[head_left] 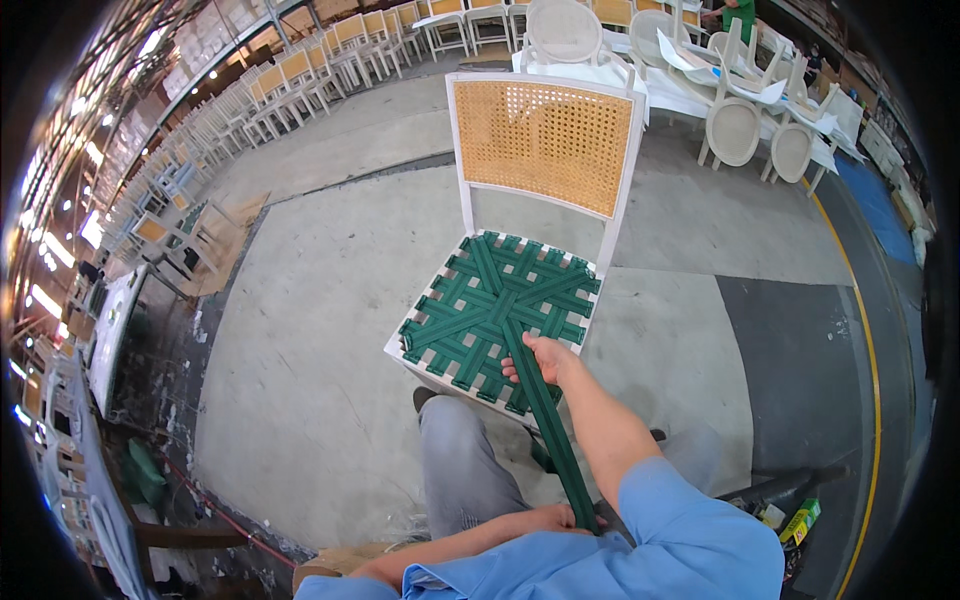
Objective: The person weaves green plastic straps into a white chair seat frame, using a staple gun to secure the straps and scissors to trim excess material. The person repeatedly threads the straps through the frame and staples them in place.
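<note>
In front of me stands a white-framed chair (392, 346) with a woven cane back (545, 135). Green webbing (470, 290) criss-crosses its seat, with diagonal bands meeting near the middle. From that crossing a long green webbing strap (552, 425) runs toward my body. My right hand (545, 360) is closed around the strap just above the front part of the seat. Close to my waist, my left hand (562, 518) is closed on the strap's lower stretch; the strap partly covers its fingers.
Rows of similar chairs (265, 95) line the far left. At the back right, chairs with oval backs (733, 130) lie upturned on a covered table. My knee (455, 440) is close to the chair's front. A yellow-green box (800, 522) sits among items at lower right.
</note>
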Tool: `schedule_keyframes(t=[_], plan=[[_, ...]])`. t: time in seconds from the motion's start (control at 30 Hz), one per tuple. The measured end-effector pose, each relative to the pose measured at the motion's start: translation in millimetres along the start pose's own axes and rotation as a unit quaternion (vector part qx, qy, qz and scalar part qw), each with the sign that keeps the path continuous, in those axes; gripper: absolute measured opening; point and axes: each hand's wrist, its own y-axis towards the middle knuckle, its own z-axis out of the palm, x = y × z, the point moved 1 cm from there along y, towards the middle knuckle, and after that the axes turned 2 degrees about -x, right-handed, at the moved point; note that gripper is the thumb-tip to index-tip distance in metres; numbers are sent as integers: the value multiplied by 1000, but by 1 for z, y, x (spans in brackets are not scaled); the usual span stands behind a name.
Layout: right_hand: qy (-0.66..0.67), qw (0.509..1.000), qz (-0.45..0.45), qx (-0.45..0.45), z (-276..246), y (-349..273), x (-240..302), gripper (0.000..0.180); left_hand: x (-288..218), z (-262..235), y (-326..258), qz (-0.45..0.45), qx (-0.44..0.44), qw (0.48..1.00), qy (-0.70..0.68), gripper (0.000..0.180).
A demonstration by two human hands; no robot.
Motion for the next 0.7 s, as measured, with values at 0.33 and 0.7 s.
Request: schedule_keyframes(t=[0.33, 0.7], plan=[[-87, 987, -40, -131, 7, 9, -15, 34, 51, -69, -25, -156, -328, 930, -61, 24], [-157, 957, -114, -217, -2, -49, -91, 32, 15, -191, 65, -108, -835, 442, -310, 87]])
